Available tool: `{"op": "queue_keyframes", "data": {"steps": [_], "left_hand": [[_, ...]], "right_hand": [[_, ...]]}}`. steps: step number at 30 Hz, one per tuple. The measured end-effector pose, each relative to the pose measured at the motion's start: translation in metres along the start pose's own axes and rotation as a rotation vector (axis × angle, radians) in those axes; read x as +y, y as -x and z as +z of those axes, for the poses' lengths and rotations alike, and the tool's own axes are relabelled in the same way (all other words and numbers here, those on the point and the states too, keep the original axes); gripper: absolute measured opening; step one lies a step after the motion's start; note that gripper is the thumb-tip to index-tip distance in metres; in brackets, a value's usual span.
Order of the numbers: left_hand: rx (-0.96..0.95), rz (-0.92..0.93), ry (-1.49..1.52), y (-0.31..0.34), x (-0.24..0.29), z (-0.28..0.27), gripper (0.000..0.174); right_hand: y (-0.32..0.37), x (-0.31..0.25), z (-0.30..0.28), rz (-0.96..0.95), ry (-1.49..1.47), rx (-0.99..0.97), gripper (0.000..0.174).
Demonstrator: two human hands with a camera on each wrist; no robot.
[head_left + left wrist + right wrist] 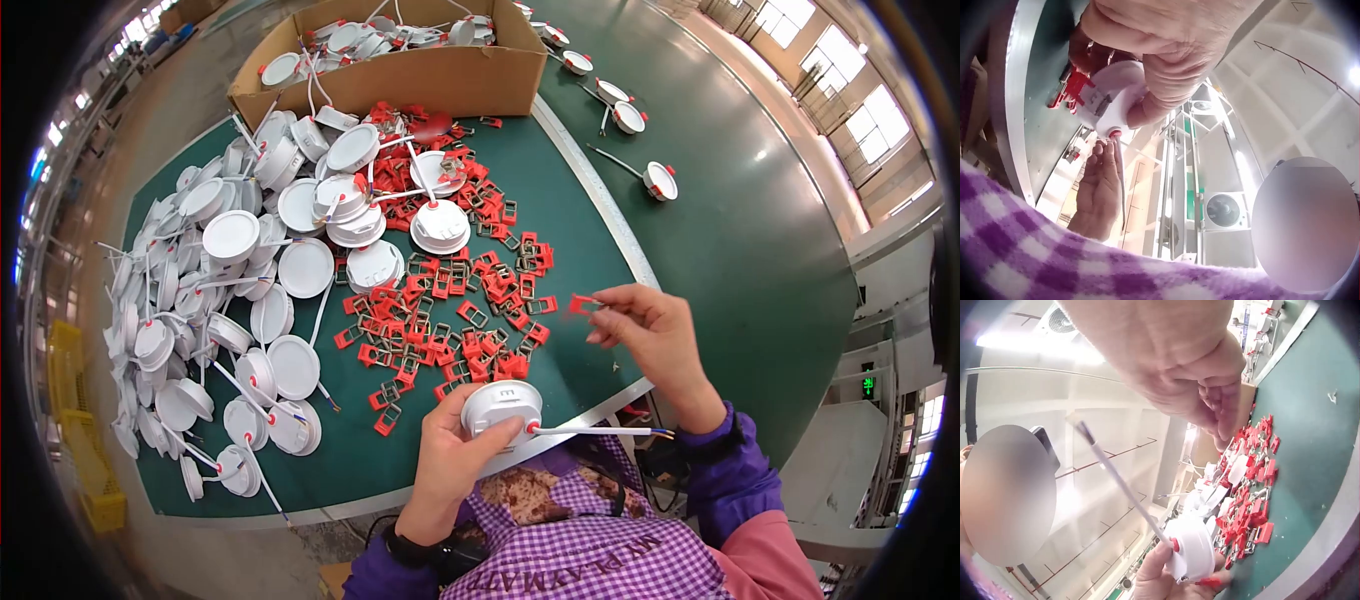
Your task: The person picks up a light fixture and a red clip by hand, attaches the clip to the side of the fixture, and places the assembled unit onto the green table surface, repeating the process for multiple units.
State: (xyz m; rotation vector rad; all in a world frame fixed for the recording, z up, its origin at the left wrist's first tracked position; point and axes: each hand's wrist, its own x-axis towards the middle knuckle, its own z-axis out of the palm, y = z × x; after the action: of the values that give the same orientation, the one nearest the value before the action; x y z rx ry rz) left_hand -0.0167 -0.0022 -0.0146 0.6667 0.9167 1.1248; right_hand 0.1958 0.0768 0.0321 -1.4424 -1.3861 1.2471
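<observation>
My right grip (660, 338) pinches a red clip (580, 304); at its eight o'clock, my left grip (450, 460) holds the white lamp (500, 404), cable (600, 431) toward three.

Blurred clip (580, 304), partly hidden lamp (503, 405)
The right hand (652, 332) pinches the smeared clip; the left hand (452, 455) covers some of the lamp; the head view's top edge crops the cardboard box (450, 82).

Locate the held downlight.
In the head view, the white downlight is at lower centre, in the left hand, near the table's front edge, below the red clips.
</observation>
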Motion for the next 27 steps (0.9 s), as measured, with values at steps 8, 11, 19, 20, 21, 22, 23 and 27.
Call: {"op": "queue_keyframes", "data": {"steps": [8, 11, 19, 20, 21, 22, 23, 27], "left_hand": [[0.106, 0.064, -0.031, -0.013, -0.003, 0.017, 0.029], [0.135, 0.152, -0.189, -0.016, -0.002, 0.027, 0.028], [0.165, 0.182, -0.225, -0.020, -0.015, 0.033, 0.024], [0.159, 0.197, -0.264, -0.021, -0.015, 0.034, 0.023], [0.161, 0.200, -0.262, -0.021, -0.016, 0.035, 0.023], [0.163, 0.225, -0.319, -0.021, -0.016, 0.036, 0.023], [0.165, 0.248, -0.378, -0.021, -0.017, 0.037, 0.024], [0.182, 0.285, -0.440, -0.023, -0.016, 0.040, 0.025]], "right_hand": [[0.022, -0.037, 0.003, -0.495, 0.555, 0.073, 0.010], [0.026, -0.020, 0.021, -0.695, 0.644, 0.070, 0.017], [0.038, -0.003, 0.034, -0.526, 0.494, -0.063, 0.018], [0.038, -0.002, 0.030, -0.520, 0.495, -0.079, 0.018], [0.038, -0.002, 0.028, -0.514, 0.497, -0.097, 0.018], [0.038, -0.001, 0.026, -0.517, 0.498, -0.101, 0.018], [0.038, 0.001, 0.025, -0.518, 0.515, -0.106, 0.019], [0.038, 0.007, 0.025, -0.525, 0.535, -0.096, 0.020]]}}
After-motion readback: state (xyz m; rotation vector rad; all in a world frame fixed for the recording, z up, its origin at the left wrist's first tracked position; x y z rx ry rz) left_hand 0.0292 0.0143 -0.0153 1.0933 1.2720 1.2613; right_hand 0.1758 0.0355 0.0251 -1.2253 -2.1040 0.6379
